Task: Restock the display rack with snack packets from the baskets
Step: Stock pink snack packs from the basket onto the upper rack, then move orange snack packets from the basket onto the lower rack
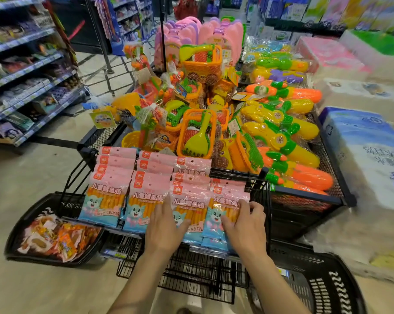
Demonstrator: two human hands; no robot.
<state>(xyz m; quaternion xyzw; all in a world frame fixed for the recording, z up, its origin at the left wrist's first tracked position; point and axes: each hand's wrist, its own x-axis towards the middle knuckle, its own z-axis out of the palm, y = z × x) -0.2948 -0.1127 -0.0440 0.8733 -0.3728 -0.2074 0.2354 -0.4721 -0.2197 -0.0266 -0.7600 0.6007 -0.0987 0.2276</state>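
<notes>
A person's left hand (165, 230) and right hand (246, 227) rest on pink-and-blue snack packets (105, 200), hung in 4 overlapping columns on a black wire display rack (191, 268) in a supermarket aisle. The left fingers (163, 205) lie straight and close together, flat on the front packet of column 3. The right fingers (256, 208) curl at the right edge of the end packet (216, 214) in column 4, with the thumb laid across its face.

Well to the left of the fingers, a black left basket (26, 220) sits on the pale tiled floor (33, 288) with orange packets inside. Below and to the right of them, a right basket (323, 288) is cut off by the frame edge, its contents hidden. Just beyond the fingers, a mesh bin (305, 192) is heaped with netted beach toys and water guns (282, 137). Stocked shelves (21, 71) run far to the left, their labels too blurred to read. Wrapped tissue packs (361, 155) are stacked to the right.
</notes>
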